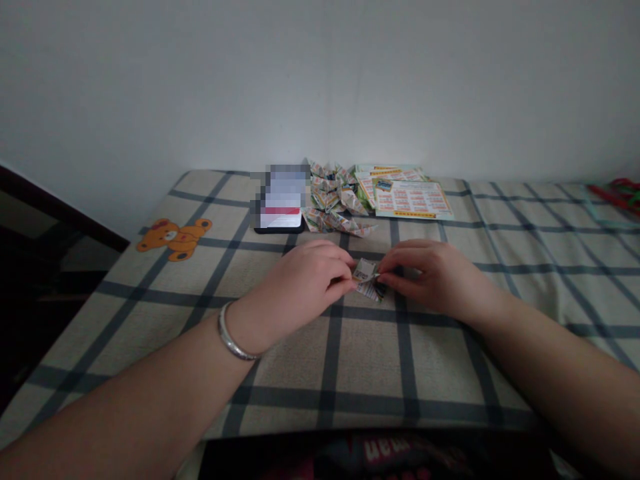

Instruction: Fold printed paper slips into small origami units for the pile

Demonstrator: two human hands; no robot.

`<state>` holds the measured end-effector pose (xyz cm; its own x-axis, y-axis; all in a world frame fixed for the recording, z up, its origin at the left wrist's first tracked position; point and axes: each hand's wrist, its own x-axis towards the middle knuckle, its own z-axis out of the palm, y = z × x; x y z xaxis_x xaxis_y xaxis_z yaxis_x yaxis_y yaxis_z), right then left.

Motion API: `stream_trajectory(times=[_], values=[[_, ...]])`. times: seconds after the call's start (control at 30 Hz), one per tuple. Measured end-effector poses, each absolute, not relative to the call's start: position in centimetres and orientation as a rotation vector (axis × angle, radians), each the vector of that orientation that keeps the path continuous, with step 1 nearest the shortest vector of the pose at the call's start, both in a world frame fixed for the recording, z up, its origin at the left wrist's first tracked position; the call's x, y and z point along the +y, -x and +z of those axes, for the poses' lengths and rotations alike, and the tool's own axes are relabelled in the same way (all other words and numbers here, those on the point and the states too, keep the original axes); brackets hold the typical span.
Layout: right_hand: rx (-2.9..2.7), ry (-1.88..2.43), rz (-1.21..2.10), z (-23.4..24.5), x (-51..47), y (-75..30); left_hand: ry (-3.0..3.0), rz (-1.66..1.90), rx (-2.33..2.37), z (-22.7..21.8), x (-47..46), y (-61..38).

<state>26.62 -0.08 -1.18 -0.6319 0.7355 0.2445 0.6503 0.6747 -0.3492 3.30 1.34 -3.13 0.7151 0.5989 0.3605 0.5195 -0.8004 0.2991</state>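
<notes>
Between my two hands is a small folded piece of printed paper, just above or on the checked cloth. My left hand, with a silver bangle at its wrist, pinches the paper's left side between thumb and fingers. The right side is pinched by the thumb and fingertips of my right hand. Just beyond lie several folded paper pieces of the same printed kind, grouped in rows. To their right is a stack of flat printed sheets.
A phone, its screen partly blurred, lies left of the folded pieces. A bear-shaped cutout or print is near the table's left edge. The checked tablecloth reaches back to a white wall. Something red sits at the far right.
</notes>
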Motion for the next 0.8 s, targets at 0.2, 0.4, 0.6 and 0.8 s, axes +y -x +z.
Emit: stream_trajectory(times=[0.2, 0.4, 0.6, 0.8], values=[[-2.519, 1.184, 0.370, -1.1, 0.0, -26.9, -2.764, 0.563, 0.821, -2.7, 1.1, -3.4], [-2.605, 1.148, 0.294, -1.0, 0.1, -27.0, -2.784, 0.467, 0.804, -2.1, 0.8, -3.4], [-2.452, 1.256, 0.435, -1.5, 0.2, -26.8, -2.784, 0.441, 0.833, -2.3, 0.8, -3.3], [-2.410, 1.337, 0.524, -1.8, 0.7, -26.9, -2.813, 0.471, 0.893, -2.5, 0.5, -3.9]])
